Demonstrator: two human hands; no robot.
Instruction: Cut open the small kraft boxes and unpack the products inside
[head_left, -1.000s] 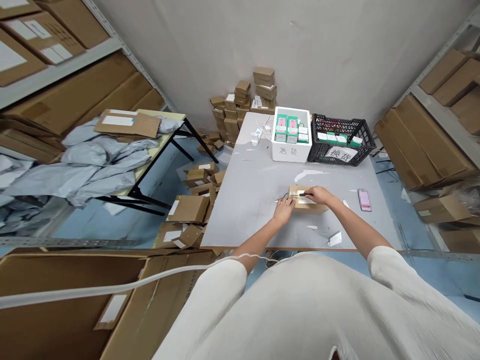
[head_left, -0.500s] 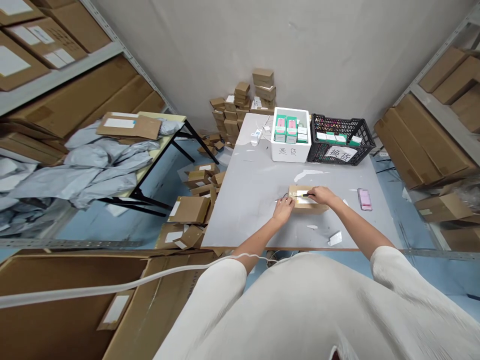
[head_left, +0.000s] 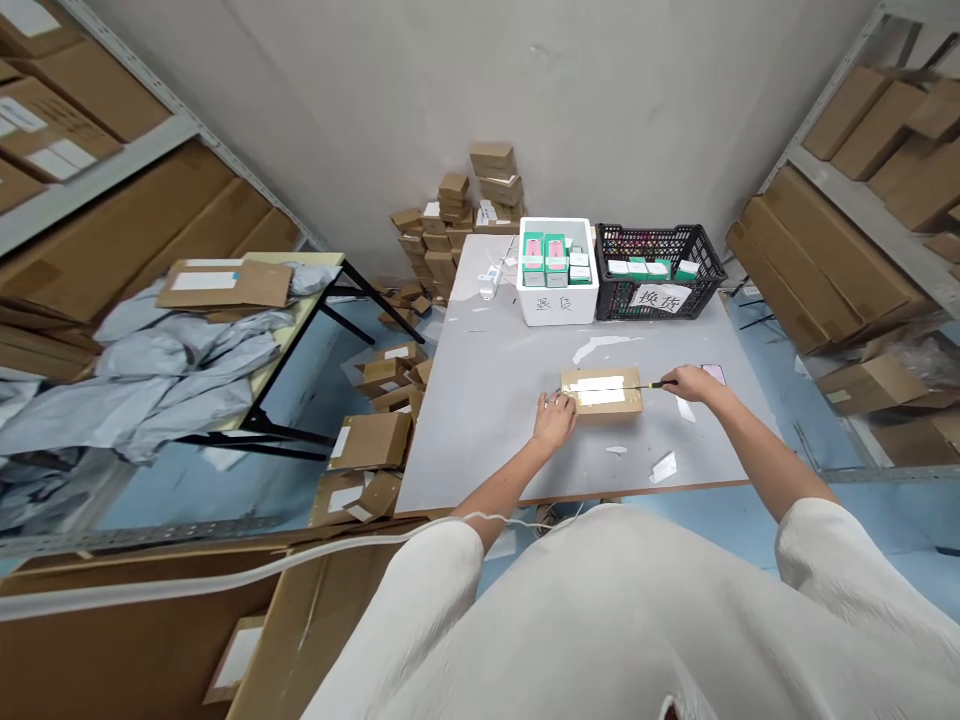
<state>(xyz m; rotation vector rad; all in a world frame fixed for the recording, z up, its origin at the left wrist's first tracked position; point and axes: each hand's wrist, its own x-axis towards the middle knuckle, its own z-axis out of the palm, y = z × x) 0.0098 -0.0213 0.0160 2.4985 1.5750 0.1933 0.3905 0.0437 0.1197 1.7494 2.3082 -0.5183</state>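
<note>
While the left hand (head_left: 555, 422) rests at the labelled cardboard carton's (head_left: 619, 409) nine-o'clock end — whether clamped, I cannot tell — the right hand (head_left: 690, 384), at three, grips a thin-shafted tool (head_left: 657, 385). Carton, on grey tabletop (head_left: 480, 420): probably light, stiff-walled, best held by both ends.

Note your visible counts. Tables (head_left: 480, 410): two. On the nearer table, you have one cardboard box (head_left: 622, 405), one thin tool (head_left: 657, 384), one phone (head_left: 713, 374), one white bin (head_left: 536, 309) and one black crate (head_left: 696, 303). White bin: two pink-fronted boxes (head_left: 556, 264). Black crate: four green-and-white boxes (head_left: 658, 269).
</note>
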